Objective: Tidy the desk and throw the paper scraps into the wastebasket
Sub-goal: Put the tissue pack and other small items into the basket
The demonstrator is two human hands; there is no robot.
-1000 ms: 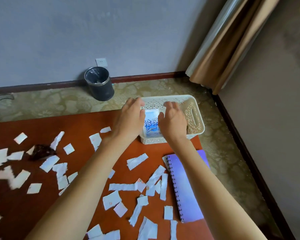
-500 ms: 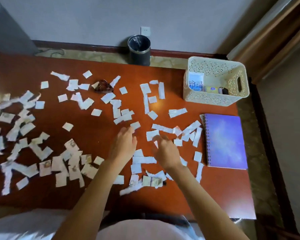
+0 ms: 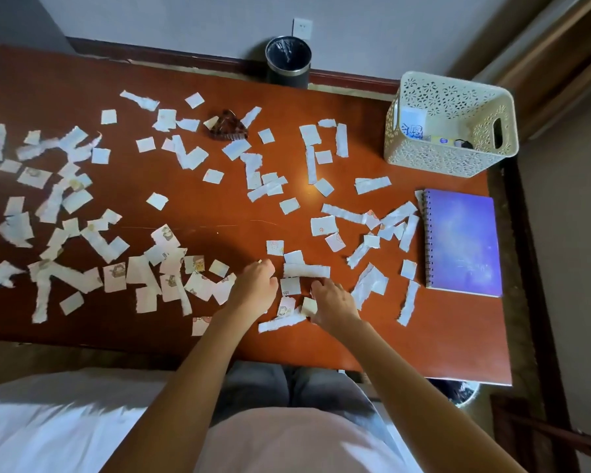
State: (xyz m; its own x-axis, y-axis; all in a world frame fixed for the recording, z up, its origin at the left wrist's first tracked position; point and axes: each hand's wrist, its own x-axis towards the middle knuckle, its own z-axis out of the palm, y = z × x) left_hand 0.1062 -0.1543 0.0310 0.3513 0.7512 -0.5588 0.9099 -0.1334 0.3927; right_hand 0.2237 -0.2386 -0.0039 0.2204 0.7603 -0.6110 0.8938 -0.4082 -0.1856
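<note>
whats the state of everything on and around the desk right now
paper scraps, loose all over the desk
wastebasket, upright on the floor beyond the desk, bag-lined
white basket, upright, holding small items
notebook, closed, lying flat
hair clip, lying among scraps
left hand, fingers curled at the scraps, grip unclear
right hand, down on the scraps, grip unclear

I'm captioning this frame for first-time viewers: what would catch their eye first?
Torn white paper scraps cover most of the reddish desk. The left hand and right hand are down among the scraps near the front edge. A purple notebook lies at the right edge, a cream basket beyond it in the far corner.
</note>
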